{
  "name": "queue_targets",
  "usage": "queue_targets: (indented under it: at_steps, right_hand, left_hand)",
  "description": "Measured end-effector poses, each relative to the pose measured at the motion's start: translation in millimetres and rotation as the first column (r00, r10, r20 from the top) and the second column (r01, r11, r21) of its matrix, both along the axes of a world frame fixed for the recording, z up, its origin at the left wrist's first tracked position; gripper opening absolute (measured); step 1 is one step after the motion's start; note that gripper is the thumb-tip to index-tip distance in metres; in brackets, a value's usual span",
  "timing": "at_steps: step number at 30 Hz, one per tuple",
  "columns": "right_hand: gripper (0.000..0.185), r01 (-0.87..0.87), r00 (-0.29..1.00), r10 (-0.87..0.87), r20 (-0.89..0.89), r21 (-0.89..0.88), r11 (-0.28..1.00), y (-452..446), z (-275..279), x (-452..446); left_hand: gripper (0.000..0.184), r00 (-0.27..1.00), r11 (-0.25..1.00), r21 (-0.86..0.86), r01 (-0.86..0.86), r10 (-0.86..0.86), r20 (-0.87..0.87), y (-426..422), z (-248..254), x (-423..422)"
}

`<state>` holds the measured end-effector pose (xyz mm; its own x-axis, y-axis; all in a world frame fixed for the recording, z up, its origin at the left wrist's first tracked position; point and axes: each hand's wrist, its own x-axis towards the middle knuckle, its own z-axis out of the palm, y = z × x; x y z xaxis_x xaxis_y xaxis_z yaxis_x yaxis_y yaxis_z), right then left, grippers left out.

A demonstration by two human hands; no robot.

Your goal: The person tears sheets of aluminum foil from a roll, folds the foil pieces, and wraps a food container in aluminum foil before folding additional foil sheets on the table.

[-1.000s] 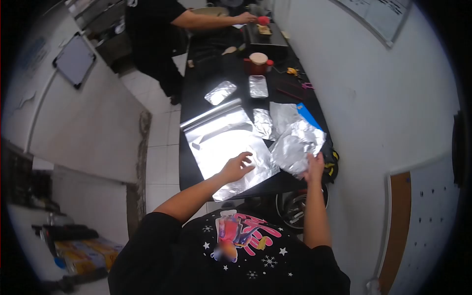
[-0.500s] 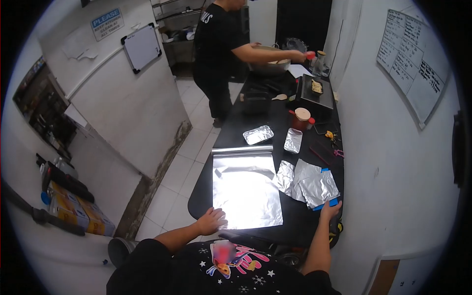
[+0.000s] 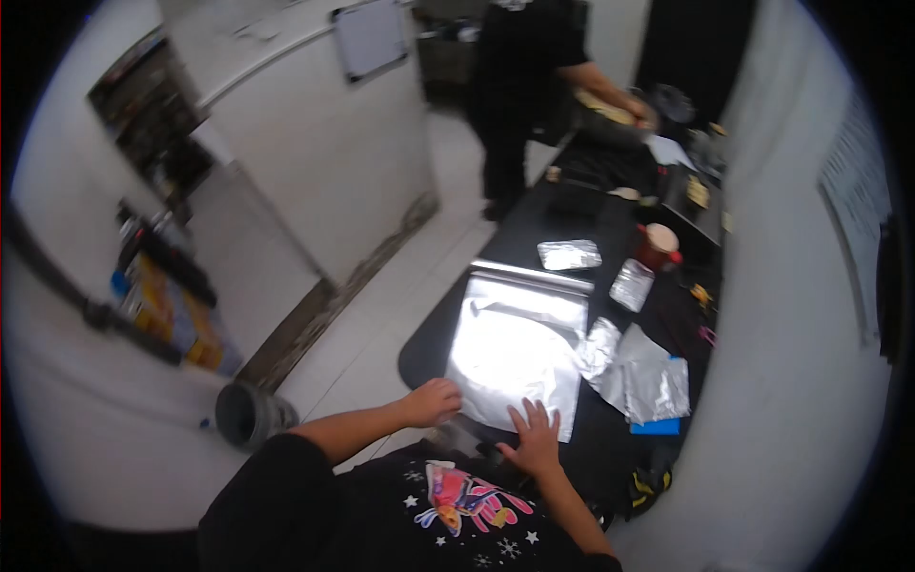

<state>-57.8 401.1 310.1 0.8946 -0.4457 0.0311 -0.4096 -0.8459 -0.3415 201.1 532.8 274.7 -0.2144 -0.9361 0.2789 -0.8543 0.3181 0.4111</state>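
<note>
A wide sheet of aluminum foil [image 3: 519, 367] lies on the black table, with its roll [image 3: 532, 275] along the far edge. My left hand [image 3: 434, 402] is at the sheet's near left corner, its fingers drawn together on the foil edge. Spread fingers of my right hand [image 3: 536, 439] touch the near right part of the same sheet. To the right are cut foil pieces [image 3: 658, 389], partly over a flat blue thing [image 3: 656, 426]. A smaller crumpled foil piece [image 3: 599, 348] lies between these and the sheet.
Two foil-covered trays [image 3: 570, 255] [image 3: 631, 285] stand beyond the sheet, near a reddish container with a pale lid [image 3: 660, 240]. A co-worker [image 3: 522, 95] reaches into a large bowl [image 3: 610, 122] at the far end. A grey bucket [image 3: 253, 417] stands left on the floor.
My right hand has left the blue thing by the cut foil pieces and come to the sheet's near edge. My view has shifted left. The co-worker's hand has moved to the bowl.
</note>
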Motion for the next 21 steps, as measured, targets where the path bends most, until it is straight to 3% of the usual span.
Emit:
queue_targets:
  at_steps: [5,6,8,10,21]
  right_hand:
    - [0.062,0.155,0.988,-0.153,0.022,-0.165,0.974,-2.8,-50.0,-19.9]
    - [0.044,0.208,0.978,-0.203,0.046,-0.164,0.964,-4.4,-42.1,-23.6]
    - [0.032,0.259,0.961,-0.208,0.184,-0.32,0.912,-11.3,-63.0,-36.5]
    - [0.024,0.269,0.953,-0.205,0.222,-0.31,0.912,-15.4,-65.4,-45.8]
    - [0.021,0.286,0.953,-0.242,0.182,-0.281,0.916,24.6,-51.3,-67.3]
  left_hand:
    - [0.018,0.996,0.998,-0.065,0.008,-0.014,-0.086,12.8,8.1,3.4]
    - [0.017,0.995,0.997,-0.079,0.018,-0.026,-0.098,13.7,10.1,6.2]
    - [0.016,0.994,0.997,-0.082,0.011,-0.02,-0.107,19.4,3.6,14.4]
    - [0.016,0.991,0.994,-0.099,0.04,-0.053,-0.125,19.1,-6.1,10.4]
    - [0.016,0.981,0.983,-0.118,0.139,-0.153,-0.117,56.2,-7.2,19.7]
